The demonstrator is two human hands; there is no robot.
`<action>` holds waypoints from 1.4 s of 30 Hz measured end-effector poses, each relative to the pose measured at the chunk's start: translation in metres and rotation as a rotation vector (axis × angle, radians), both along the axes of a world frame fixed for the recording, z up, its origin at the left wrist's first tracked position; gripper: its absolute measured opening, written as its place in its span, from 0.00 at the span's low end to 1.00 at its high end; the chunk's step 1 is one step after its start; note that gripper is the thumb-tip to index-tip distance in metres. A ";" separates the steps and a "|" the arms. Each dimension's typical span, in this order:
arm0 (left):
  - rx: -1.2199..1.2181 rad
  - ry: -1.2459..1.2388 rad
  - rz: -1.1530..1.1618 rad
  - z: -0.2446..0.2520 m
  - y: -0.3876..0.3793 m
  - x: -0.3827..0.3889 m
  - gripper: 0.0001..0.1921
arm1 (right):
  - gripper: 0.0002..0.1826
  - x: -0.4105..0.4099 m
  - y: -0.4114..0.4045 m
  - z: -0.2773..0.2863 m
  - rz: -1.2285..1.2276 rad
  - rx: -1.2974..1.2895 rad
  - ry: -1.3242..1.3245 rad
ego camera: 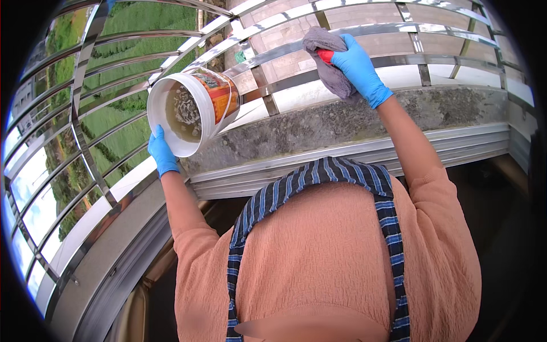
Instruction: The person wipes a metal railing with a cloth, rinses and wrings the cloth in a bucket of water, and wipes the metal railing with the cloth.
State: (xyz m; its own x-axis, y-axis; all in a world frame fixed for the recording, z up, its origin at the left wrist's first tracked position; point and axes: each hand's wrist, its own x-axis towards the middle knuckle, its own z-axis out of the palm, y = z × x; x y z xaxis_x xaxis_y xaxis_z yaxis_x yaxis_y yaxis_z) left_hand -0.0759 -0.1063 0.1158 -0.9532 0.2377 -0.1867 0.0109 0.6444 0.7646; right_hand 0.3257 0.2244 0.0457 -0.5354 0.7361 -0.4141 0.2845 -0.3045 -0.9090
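Observation:
My left hand (162,151), in a blue rubber glove, grips the rim of a white plastic bucket (222,96) with an orange and red printed side and a wire handle. The bucket is tilted towards me, with murky water (183,113) inside. In a matching blue glove, my right hand (357,66) clasps a bunched grey cloth (327,47) against the metal bars at the upper middle. Something red (325,56) shows between the fingers and the cloth. The cloth hides part of the bars behind it.
Shiny metal railing bars (273,53) curve around the front and left. A stained concrete sill (295,128) and an aluminium window track (466,139) lie between the bars and my apron (273,192). Paving and green ground show beyond the bars.

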 end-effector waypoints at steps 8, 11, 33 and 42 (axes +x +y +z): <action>-0.025 -0.002 0.064 -0.004 -0.008 -0.011 0.19 | 0.22 -0.046 -0.003 0.007 0.219 0.658 -0.254; -0.018 0.025 0.094 -0.009 -0.009 -0.012 0.19 | 0.23 -0.094 -0.027 -0.027 0.437 0.903 -0.306; 0.155 0.058 0.068 -0.033 -0.026 -0.032 0.23 | 0.15 -0.061 0.018 -0.018 0.908 0.871 -0.652; 0.353 0.153 0.178 0.000 -0.013 0.156 0.31 | 0.24 0.039 -0.028 0.008 -0.100 -0.192 0.215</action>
